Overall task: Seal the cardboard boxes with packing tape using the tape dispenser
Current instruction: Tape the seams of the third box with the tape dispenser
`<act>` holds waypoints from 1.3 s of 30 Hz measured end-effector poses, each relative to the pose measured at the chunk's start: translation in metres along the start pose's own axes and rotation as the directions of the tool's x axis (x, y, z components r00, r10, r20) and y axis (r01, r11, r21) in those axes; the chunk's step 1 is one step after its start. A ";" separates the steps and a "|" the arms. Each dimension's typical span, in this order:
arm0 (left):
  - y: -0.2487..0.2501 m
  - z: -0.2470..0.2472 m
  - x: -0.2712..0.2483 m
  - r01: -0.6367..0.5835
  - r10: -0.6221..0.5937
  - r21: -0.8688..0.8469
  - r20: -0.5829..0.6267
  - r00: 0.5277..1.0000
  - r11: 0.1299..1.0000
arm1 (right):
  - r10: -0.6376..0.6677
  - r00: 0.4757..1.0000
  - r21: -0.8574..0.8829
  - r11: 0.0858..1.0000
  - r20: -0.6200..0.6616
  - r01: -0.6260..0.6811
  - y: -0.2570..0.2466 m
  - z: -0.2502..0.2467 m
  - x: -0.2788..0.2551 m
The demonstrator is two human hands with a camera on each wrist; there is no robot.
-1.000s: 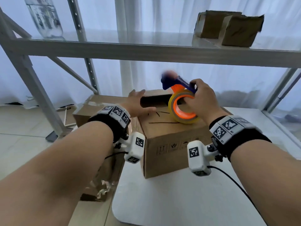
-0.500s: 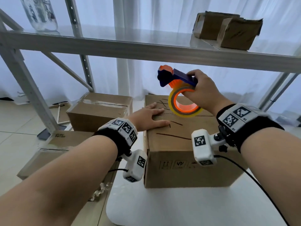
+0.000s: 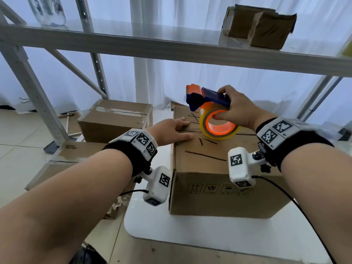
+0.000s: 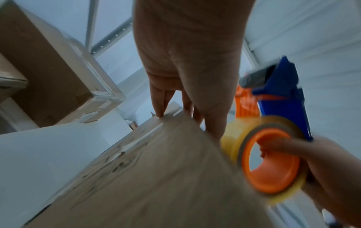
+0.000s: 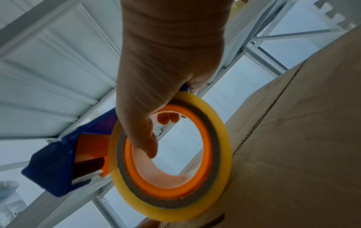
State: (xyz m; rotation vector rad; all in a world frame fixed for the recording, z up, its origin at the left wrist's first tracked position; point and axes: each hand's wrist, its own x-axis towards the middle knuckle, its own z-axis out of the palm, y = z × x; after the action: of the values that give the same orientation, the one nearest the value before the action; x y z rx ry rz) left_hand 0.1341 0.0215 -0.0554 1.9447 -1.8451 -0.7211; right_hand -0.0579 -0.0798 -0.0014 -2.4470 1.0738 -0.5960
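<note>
A brown cardboard box stands on a white mat, its top flaps closed and marked with black lines. My left hand lies flat on the box's top left part, fingers straight. My right hand grips the blue and orange tape dispenser with its yellowish tape roll, thumb hooked inside the orange core. The roll hangs just over the middle of the box top, with the blue cutter end pointing away from me.
Two more taped cardboard boxes sit on the floor to the left, beside a grey shelf upright. The metal shelf beam runs overhead, carrying two small cartons at the right. The white mat extends toward me.
The flaps, open one second ago, now lie closed under my left hand. The dispenser rose, then came down closer to the box top. The camera moved nearer.
</note>
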 end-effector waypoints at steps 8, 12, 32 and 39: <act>0.017 -0.043 -0.001 0.047 -0.162 -0.588 -0.144 0.976 0.807 | 0.134 0.983 -0.225 0.969 0.126 -0.104 -0.009 -0.019 -0.001; 0.028 -0.053 -0.006 0.076 -0.204 -0.705 -0.099 0.974 0.705 | 0.111 0.983 -0.305 0.950 0.147 -0.062 -0.012 -0.021 -0.003; 0.046 -0.062 -0.023 0.074 -0.181 -0.747 -0.064 0.981 0.661 | 0.036 0.986 -0.318 0.948 0.165 0.018 -0.006 -0.023 -0.015; 0.051 -0.065 -0.027 0.091 -0.187 -0.730 -0.052 0.981 0.677 | -0.007 0.981 -0.168 0.985 0.191 0.040 0.001 -0.023 -0.015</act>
State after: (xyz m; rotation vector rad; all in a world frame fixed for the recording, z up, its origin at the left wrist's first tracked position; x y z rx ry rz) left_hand 0.1307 0.0387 0.0300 1.5345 -1.0662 -1.1401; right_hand -0.0794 -0.0730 0.0136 -2.6045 1.0574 -0.2784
